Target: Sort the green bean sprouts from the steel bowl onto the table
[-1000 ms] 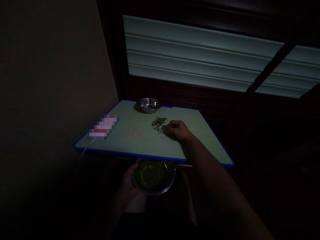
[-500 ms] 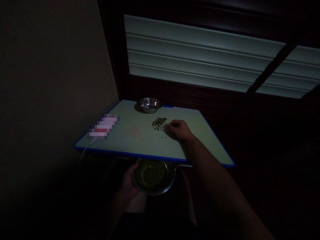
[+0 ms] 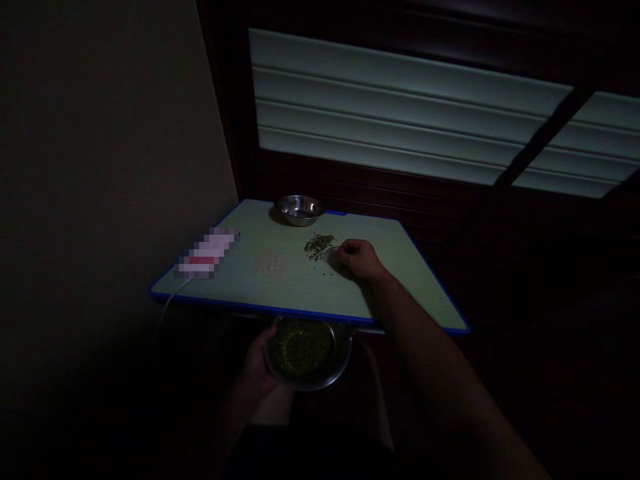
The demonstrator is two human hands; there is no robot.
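Observation:
My left hand [image 3: 257, 363] grips the rim of a steel bowl [image 3: 334, 373] full of small green grains, held just below the near edge of a pale green table [image 3: 400, 267] with a blue border. My right hand [image 3: 360, 259] rests on the table with its fingers curled in a pinch beside a small heap of dark green grains [image 3: 319, 245]. What the pinched fingers hold is too small to make out. A faint pale heap of grains [image 3: 270, 265] lies left of the hand.
An empty steel bowl [image 3: 300, 209] stands at the table's far edge. A blurred pink-and-white flat object [image 3: 206, 253] lies at the table's left, with a white cable [image 3: 167, 303] hanging off the edge. A wall is at the left, a slatted panel behind. The room is dark.
My right hand has shifted slightly away from me along the table, towards the dark green heap. The left hand and its bowl have stayed put.

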